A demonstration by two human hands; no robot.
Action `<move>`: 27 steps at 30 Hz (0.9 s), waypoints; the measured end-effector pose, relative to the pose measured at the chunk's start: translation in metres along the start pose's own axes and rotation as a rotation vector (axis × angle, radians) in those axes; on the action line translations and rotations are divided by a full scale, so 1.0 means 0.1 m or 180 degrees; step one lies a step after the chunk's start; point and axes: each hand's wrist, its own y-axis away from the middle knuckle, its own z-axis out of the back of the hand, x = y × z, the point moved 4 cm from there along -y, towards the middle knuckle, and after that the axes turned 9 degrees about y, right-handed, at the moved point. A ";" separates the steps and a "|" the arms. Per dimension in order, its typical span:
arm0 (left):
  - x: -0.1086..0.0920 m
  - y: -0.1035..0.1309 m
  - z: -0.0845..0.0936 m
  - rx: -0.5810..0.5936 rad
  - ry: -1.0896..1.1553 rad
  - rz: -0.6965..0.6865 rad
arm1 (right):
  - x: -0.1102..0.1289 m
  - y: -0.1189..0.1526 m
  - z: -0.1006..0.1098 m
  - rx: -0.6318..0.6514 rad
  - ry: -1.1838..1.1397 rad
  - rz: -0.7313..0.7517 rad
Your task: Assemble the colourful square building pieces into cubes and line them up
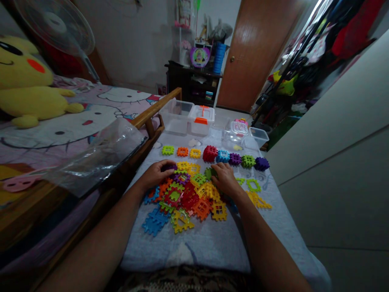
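Observation:
My left hand [157, 174] is at the far left side of a heap of plastic interlocking tiles, thumb and fingers closed around a purple tile [172, 167]. On the other side of the heap, my right hand [225, 177] grips a green tile [209, 173], partly covered by its fingers. Between and below the hands lie mixed tiles: a red tile [189, 196], an orange tile [201, 208], a yellow tile [219, 210] and a blue tile [156, 220]. Several yellow triangular tiles [258, 200] lie beside my right forearm.
Beyond the heap runs a row of single tiles and stacks, including a red stack [210, 153] and a dark purple stack [261, 163]. Clear plastic boxes [176, 117] and a box with orange latches [201, 121] stand behind. A wooden bed rail [158, 106] borders the left.

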 end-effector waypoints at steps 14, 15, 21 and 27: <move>0.01 0.00 0.00 0.0039 0.0060 0.0009 | -0.23 0.19 0.33 -0.1324 -0.0974 0.0071; 0.01 0.00 0.00 0.0036 0.0047 0.0006 | -0.25 0.21 0.34 -0.1308 -0.0844 0.0059; 0.03 0.01 -0.01 0.0021 0.0097 0.0103 | -0.32 0.31 0.24 -0.0339 -0.0388 0.0236; 0.04 0.00 0.00 0.0000 0.0133 0.0091 | -0.30 0.34 0.23 0.0040 -0.0393 0.0246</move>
